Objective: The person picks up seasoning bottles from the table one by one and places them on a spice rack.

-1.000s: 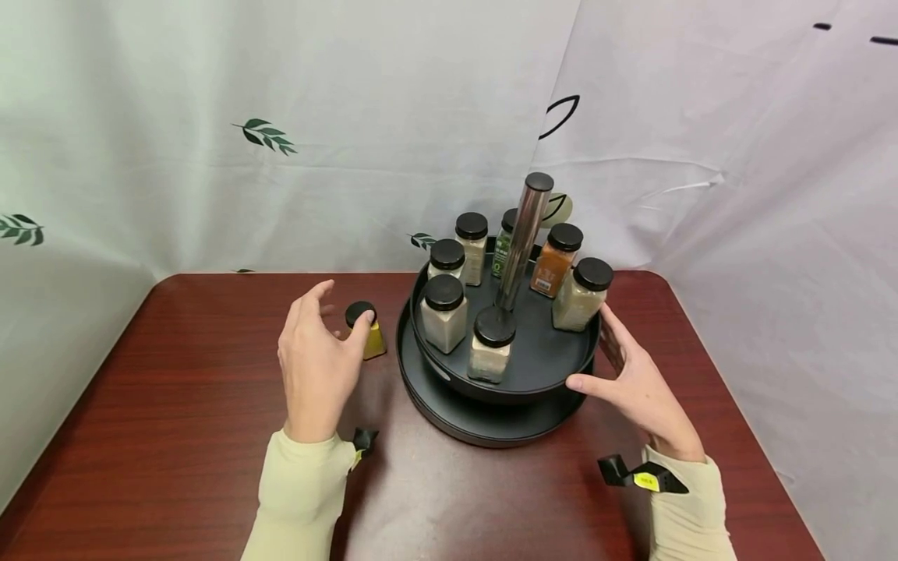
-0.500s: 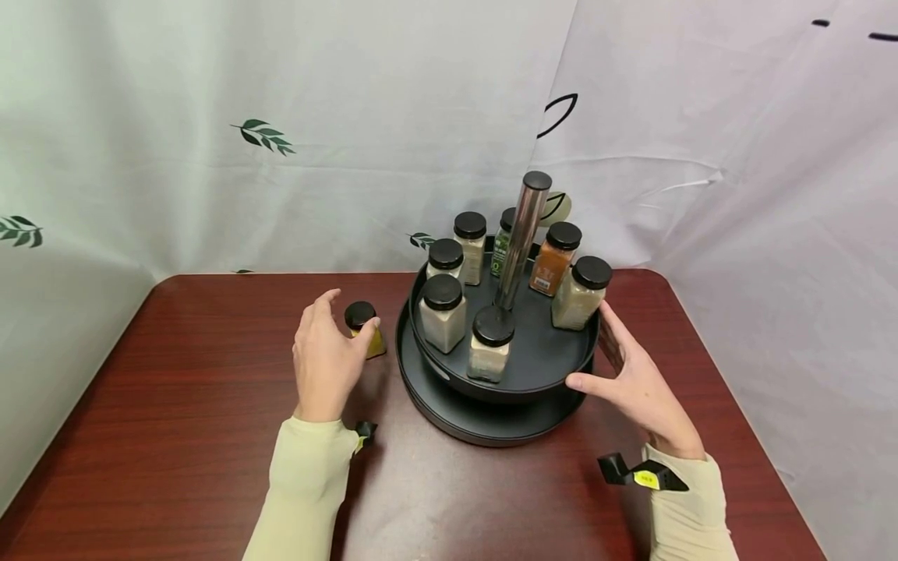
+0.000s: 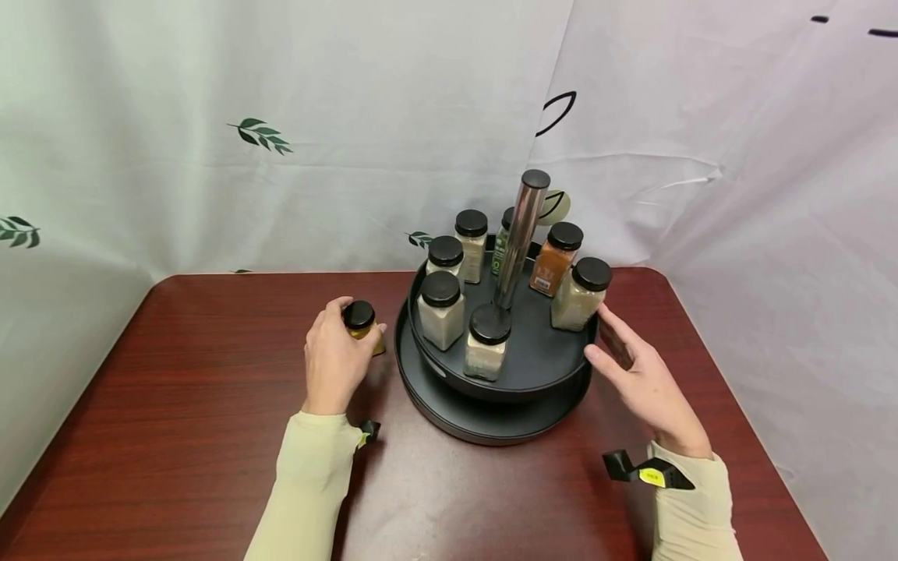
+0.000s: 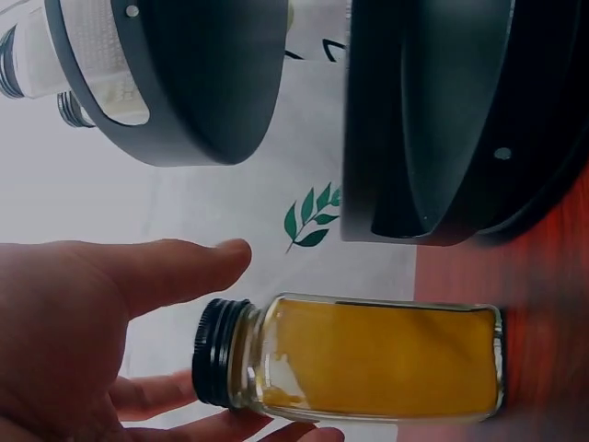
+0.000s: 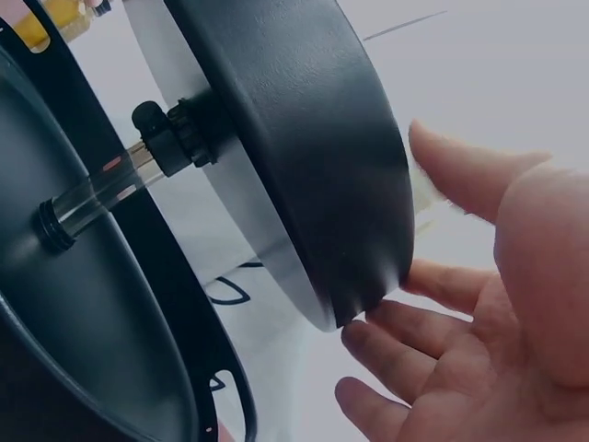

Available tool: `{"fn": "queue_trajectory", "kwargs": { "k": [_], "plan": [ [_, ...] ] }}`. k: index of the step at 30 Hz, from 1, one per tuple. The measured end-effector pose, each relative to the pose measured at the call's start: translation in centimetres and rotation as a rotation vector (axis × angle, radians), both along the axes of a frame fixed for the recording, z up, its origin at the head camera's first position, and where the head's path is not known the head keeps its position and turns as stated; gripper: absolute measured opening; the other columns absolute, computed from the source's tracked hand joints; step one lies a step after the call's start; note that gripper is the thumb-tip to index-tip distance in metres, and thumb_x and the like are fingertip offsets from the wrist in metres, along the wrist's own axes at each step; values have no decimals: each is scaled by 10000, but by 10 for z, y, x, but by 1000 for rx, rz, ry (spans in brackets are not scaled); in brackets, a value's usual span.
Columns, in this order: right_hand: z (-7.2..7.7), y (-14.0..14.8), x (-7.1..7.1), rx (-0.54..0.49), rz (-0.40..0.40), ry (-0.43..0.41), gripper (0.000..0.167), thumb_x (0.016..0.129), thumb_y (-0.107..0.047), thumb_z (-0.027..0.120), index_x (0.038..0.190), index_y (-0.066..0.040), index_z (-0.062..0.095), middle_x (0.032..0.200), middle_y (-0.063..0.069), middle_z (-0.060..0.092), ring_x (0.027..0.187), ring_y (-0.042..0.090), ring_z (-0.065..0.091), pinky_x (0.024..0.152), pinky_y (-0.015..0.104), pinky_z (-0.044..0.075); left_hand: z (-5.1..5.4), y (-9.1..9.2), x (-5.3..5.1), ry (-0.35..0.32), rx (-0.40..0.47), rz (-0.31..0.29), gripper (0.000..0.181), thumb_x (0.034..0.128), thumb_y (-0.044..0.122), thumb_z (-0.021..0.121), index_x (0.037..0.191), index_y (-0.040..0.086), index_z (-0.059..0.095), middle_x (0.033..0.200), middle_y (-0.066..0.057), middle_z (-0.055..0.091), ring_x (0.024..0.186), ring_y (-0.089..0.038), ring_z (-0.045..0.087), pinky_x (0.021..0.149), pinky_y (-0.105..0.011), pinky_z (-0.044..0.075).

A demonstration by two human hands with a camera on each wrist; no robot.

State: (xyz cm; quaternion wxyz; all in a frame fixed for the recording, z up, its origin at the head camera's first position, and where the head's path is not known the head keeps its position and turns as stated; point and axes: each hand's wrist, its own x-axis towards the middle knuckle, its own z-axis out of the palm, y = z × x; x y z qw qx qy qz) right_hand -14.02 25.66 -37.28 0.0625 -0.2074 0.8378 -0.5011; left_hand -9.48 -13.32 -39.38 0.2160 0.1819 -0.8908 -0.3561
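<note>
My left hand [image 3: 331,362] is around a small square glass jar [image 4: 386,359] of yellow powder with a black lid, upright on the table. In the left wrist view the thumb is clear of the jar, while the other fingers pass behind and beside its lid and neck. My right hand [image 3: 655,393] is at the right side of the upper tier [image 3: 536,354] of a black two-tier spice turntable. Its fingers touch the tier's outer wall, and its thumb is extended near the rim, as the right wrist view [image 5: 460,313] of the hand shows.
The upper tier carries several black-lidded jars, among them an orange one [image 3: 550,269] and a pale one [image 3: 578,300]. A metal post [image 3: 521,241] rises from its middle. The wider lower tier [image 3: 484,427] stands on the reddish-brown table [image 3: 175,405]. White curtains [image 3: 337,101] hang behind.
My left hand has moved right and slightly lower, closing in around the yellow jar, which stays in place. My right thumb has shifted up and right along the tray's edge.
</note>
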Motion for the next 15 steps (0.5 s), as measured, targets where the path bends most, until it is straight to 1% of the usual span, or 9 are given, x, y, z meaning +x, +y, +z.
{"fn": "queue_trajectory", "kwargs": {
  "k": [3,7,11,15],
  "plan": [
    [-1,1,-1,-26,-11,2,611,1053,-190,549,1596,-141,273,1623,136,278,1446,376,317,989,63,357,-2,-1,-1,14,3,2,605,830,206,830,1325,-9,557,1201,-237,639,1117,-449,581,984,-582,428],
    [-1,1,-1,-76,-12,-33,619,1047,-179,561,1592,-111,276,1619,160,279,1449,331,327,990,81,378,-5,-2,-2,29,4,11,596,824,192,837,1313,-7,561,1199,-233,640,1127,-445,577,995,-580,419],
    [-1,1,-2,-122,-9,-91,659,1040,-179,574,1604,-125,238,1633,174,236,1468,305,307,995,90,384,-7,-2,-4,24,5,20,599,817,188,844,1305,-4,552,1193,-230,631,1131,-441,575,992,-581,423],
    [-1,1,-3,-158,-2,-109,686,1030,-156,589,1609,-139,221,1644,162,214,1486,304,278,1025,114,380,-11,-2,-5,4,17,35,611,811,197,853,1296,-7,543,1188,-235,624,1131,-443,575,988,-586,427]
  ]
}}
